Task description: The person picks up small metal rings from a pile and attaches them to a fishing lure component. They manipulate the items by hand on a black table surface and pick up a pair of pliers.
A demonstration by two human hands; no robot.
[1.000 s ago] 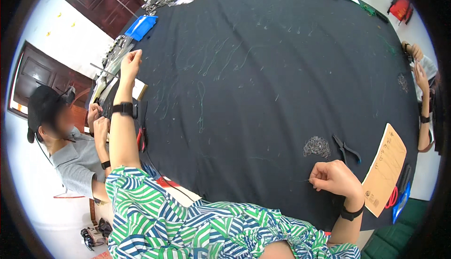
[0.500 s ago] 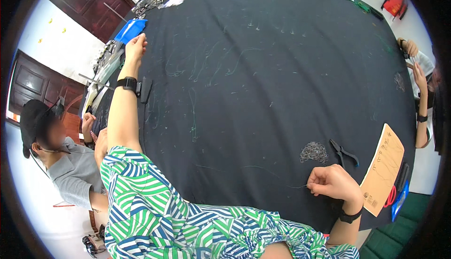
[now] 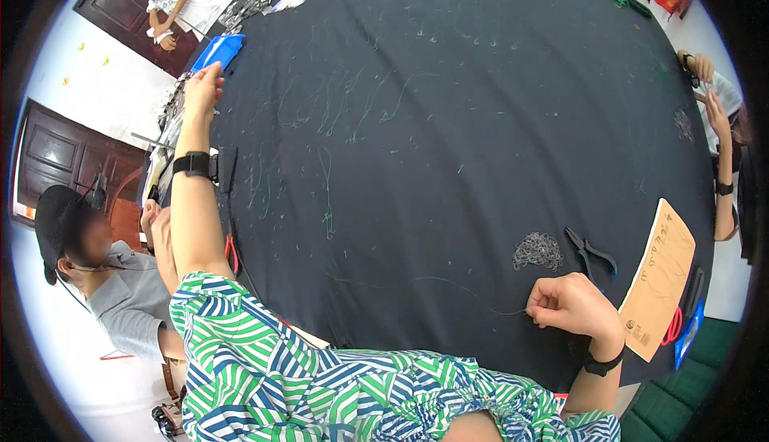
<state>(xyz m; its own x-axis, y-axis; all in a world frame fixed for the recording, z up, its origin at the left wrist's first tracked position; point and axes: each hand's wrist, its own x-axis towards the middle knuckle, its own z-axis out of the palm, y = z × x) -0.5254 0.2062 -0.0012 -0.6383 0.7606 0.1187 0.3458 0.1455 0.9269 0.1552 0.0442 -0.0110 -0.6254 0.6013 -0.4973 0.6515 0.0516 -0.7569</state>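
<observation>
The right hand (image 3: 573, 306) is pinching one end of a thin, pale length of wire (image 3: 416, 280) near the table's (image 3: 481, 121) near edge — light, springy, easily kinked, probably best held at its ends. The left hand (image 3: 202, 89) is reaching the far-left edge beside a blue plastic tray (image 3: 218, 51); its grip I cannot tell.

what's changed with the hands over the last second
The left hand has stretched farther out along the black cloth to its far left edge, beside a blue thing. The right hand stayed closed, pinching the thin wire near the pliers.
</observation>
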